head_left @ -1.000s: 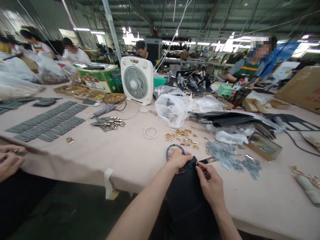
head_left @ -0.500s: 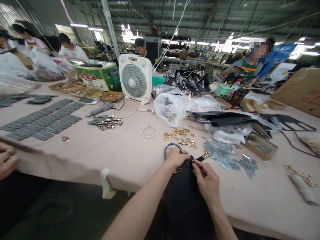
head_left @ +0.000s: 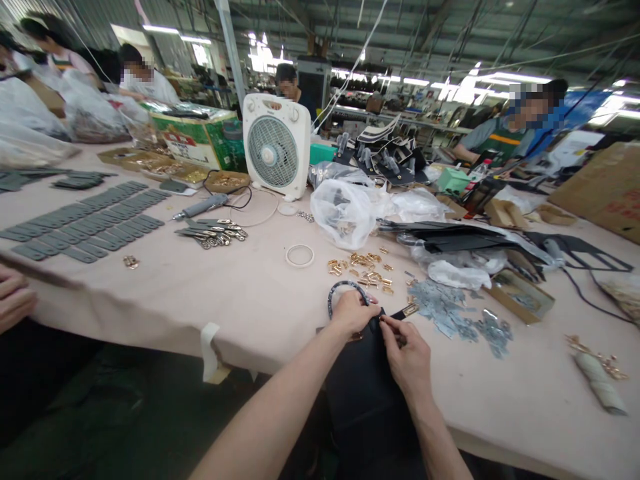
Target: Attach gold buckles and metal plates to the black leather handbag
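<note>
A black leather-like panel hangs over the table's front edge towards me. My left hand is closed on its upper end, thumb on top. A dark, shiny curved loop arches behind that hand. With fingertips pinched together, my right hand touches the panel's upper right edge; whatever is in the pinch is too small and hidden to name. Just beyond it, a short black strap with a gold-coloured buckle sticks out to the right. Loose gold-coloured metal fittings lie behind my hands.
Thin grey plates are heaped on the right, beside a cardboard tray. A tape roll, a grey corded tool, grey straps and a box fan stand or lie leftward. Another person's hand rests at the left edge.
My right hand has shifted slightly left and up along the panel's edge. The buckled strap shows less of its length. My left hand keeps its hold.
</note>
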Tool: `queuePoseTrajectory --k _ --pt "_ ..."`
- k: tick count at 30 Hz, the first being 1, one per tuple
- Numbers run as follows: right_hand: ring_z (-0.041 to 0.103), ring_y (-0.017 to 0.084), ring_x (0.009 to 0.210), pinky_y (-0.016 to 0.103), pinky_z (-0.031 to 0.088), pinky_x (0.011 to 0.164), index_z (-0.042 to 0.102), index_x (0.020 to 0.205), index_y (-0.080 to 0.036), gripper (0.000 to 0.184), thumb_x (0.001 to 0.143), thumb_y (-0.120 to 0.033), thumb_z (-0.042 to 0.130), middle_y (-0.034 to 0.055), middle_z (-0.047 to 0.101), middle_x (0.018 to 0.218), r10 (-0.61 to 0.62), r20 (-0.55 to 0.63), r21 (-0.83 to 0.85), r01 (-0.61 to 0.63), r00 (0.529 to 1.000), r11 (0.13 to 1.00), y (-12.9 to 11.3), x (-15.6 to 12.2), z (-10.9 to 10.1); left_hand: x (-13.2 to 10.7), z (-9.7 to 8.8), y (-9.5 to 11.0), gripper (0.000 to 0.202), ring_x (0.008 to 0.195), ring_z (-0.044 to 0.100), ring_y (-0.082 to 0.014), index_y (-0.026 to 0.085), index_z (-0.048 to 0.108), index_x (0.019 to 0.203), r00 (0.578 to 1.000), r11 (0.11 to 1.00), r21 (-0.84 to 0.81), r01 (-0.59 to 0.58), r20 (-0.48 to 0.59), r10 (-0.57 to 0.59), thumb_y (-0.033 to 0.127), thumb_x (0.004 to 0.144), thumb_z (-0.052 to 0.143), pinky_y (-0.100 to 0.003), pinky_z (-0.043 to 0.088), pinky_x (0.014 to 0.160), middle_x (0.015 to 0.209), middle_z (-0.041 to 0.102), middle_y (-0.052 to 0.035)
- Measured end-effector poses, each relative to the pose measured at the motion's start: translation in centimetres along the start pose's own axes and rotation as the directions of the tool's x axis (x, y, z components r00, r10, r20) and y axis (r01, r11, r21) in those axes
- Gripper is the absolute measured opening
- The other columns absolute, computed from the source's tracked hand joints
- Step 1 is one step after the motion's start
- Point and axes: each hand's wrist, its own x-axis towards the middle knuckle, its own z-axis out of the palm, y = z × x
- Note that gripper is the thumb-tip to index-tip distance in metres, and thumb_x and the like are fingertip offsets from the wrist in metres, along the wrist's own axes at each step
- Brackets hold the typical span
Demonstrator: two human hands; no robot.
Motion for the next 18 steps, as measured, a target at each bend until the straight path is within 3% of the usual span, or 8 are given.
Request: queuePoseTrajectory --k 7,12,14,17,18 --pt "0.066 0.021 0.070 0.036 0.056 0.069 0.081 0.108 -0.023 0.038 0.098 -0.055 0.063 0.0075 0.073 0.086 -0.045 0.010 -0.063 0.046 0.999 0.997 0.2 -0.1 0.0 -0.2 -0.1 -0.2 0.029 0.096 0.073 -0.0216 0.020 0.081 0.103 1.000 0.999 0.031 -0.012 -0.017 0.012 0.026 0.075 0.081 -0.027 0.055 0.083 0.098 0.081 -0.0064" --pt "0.067 0.020 0.068 0.032 0.057 0.063 0.075 0.116 -0.022 0.043 0.093 -0.058 0.069 0.0051 0.074 0.088 0.113 0.027 0.179 -0.116 0.993 0.977 -0.1 0.1 -0.6 -0.1 -0.1 -0.2 0.028 0.093 0.073 -0.0208 0.018 0.079 0.102 1.000 1.000 -0.014 -0.017 -0.005 0.017 0.026 0.076 0.079 -0.028 0.055 0.083 0.099 0.080 -0.0071" --pt "0.071 0.021 0.072 0.032 0.060 0.063 0.067 0.125 -0.022 0.056 0.084 -0.059 0.079 0.0059 0.074 0.096 0.199 -0.037 0.277 -0.181 0.979 0.944 0.0 0.2 -0.5 -0.5 -0.3 0.3 0.032 0.091 0.073 -0.0213 0.018 0.078 0.103 1.000 0.999 -0.033 -0.014 0.002 0.014 0.026 0.072 0.082 -0.029 0.056 0.081 0.096 0.080 -0.0071" --pt "0.076 0.030 0.100 0.040 0.066 0.080 0.055 0.139 -0.025 0.087 0.067 -0.060 0.089 0.0129 0.072 0.122 0.276 -0.085 0.366 -0.227 0.958 0.902 0.0 0.3 -0.3 -1.8 -0.9 1.5 0.042 0.084 0.073 -0.0228 0.018 0.077 0.100 1.000 0.998 -0.050 -0.023 0.016 0.024 0.026 0.061 0.090 -0.031 0.057 0.076 0.089 0.078 -0.0058" --pt "0.075 0.034 0.108 0.044 0.067 0.086 0.051 0.144 -0.025 0.096 0.064 -0.063 0.089 0.0148 0.071 0.127 0.293 -0.053 0.387 -0.250 0.955 0.887 -0.2 0.4 -0.3 -2.4 -1.1 1.9 0.041 0.082 0.073 -0.0232 0.018 0.077 0.098 0.999 0.998 -0.053 -0.032 0.018 0.033 0.025 0.059 0.091 -0.032 0.058 0.075 0.086 0.077 -0.0051"
